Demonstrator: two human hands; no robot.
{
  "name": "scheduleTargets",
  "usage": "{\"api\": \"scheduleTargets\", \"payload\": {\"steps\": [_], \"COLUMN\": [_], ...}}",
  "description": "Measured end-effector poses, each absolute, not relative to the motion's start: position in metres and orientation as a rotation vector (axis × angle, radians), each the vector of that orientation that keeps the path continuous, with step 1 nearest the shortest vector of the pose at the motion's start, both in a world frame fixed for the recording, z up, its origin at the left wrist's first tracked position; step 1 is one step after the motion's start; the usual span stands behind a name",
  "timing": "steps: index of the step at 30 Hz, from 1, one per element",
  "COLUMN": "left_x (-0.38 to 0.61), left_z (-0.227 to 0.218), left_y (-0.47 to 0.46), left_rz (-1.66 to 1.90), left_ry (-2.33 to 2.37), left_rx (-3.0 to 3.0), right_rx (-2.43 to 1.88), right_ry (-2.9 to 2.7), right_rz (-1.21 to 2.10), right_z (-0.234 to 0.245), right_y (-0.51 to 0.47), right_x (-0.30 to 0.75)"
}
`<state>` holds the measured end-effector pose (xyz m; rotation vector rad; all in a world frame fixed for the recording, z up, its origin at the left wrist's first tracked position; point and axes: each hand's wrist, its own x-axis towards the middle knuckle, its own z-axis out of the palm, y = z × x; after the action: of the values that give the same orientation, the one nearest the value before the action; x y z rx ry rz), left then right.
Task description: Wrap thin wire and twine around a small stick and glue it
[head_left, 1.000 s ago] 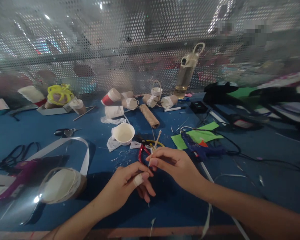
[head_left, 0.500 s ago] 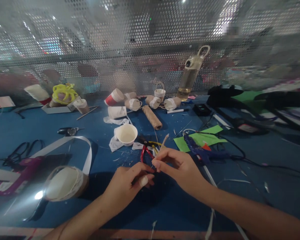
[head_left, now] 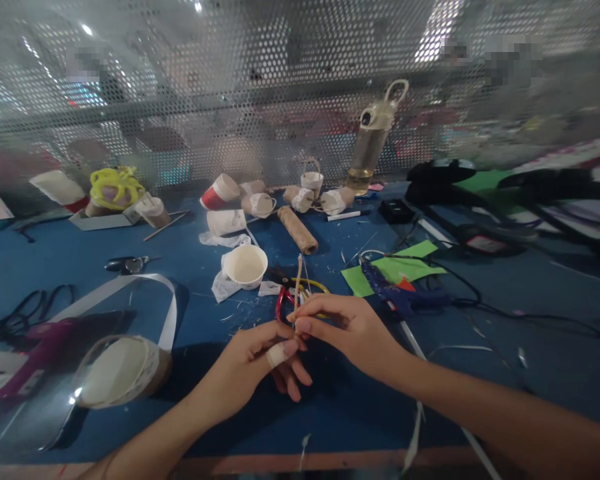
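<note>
A short, thin tan piece of twine (head_left: 299, 283) points almost straight up between my hands. My right hand (head_left: 350, 327) pinches it low down with thumb and forefinger. Just below, my left hand (head_left: 257, 357) has its thumb and forefinger closed on the lower end, mostly hidden by the fingertips; its other fingers hang loose. White tape is wrapped around the left thumb. Right behind the hands lie red-and-yellow-handled pliers (head_left: 283, 303). A white paper cup (head_left: 247, 266) stands beyond my left hand, and a twine-wound roll (head_left: 298, 231) lies farther back.
A blue glue gun (head_left: 400, 293) lies on green paper (head_left: 423, 251) at the right, its cord trailing. At left are a twine-wrapped cup (head_left: 163, 370), a white strip (head_left: 170, 307) and a purple glue gun (head_left: 40, 353). Small cups and a water bottle (head_left: 370, 150) line the mesh screen.
The twine has turned from leaning right to nearly upright. My left hand's lower fingers have spread downward, and its thumb has come up to the twine. The whole view has shifted slightly.
</note>
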<state>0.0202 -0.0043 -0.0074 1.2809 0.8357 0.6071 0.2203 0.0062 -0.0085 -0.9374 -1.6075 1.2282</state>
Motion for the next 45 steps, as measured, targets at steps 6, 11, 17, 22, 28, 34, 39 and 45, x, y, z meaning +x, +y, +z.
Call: {"api": "scheduleTargets", "payload": {"steps": [6, 11, 17, 22, 28, 34, 39, 45], "left_x": [0.019, 0.021, 0.021, 0.022, 0.031, 0.039, 0.036, 0.031], "left_z": [-0.008, -0.007, -0.010, -0.014, -0.007, -0.011, -0.021, -0.022], "left_y": [-0.006, -0.004, -0.006, -0.008, -0.004, -0.003, -0.002, 0.000], "left_rz": [0.559, 0.576, 0.648, 0.729, 0.794, 0.823, 0.776, 0.719], "left_ry": [0.805, 0.824, 0.974, 0.974, 0.877, 0.671, 0.558, 0.704], "left_rx": [1.302, 1.359, 1.555, 1.664, 1.507, 1.211, 1.119, 1.172], "right_rx": [-0.930, -0.905, -0.943, -0.980, -0.914, -0.786, -0.732, -0.841], "right_ry": [-1.532, -1.505, -1.590, -1.582, -1.486, -1.409, -1.326, -1.404], "right_rz": [1.362, 1.368, 1.255, 1.275, 1.365, 1.452, 1.546, 1.413], "right_z": [-0.005, -0.003, -0.003, 0.002, 0.007, 0.002, -0.002, -0.003], "right_y": [0.006, 0.006, 0.006, 0.007, 0.013, 0.019, 0.017, 0.011], "right_x": [0.221, 0.222, 0.221, 0.220, 0.222, 0.221, 0.219, 0.218]}}
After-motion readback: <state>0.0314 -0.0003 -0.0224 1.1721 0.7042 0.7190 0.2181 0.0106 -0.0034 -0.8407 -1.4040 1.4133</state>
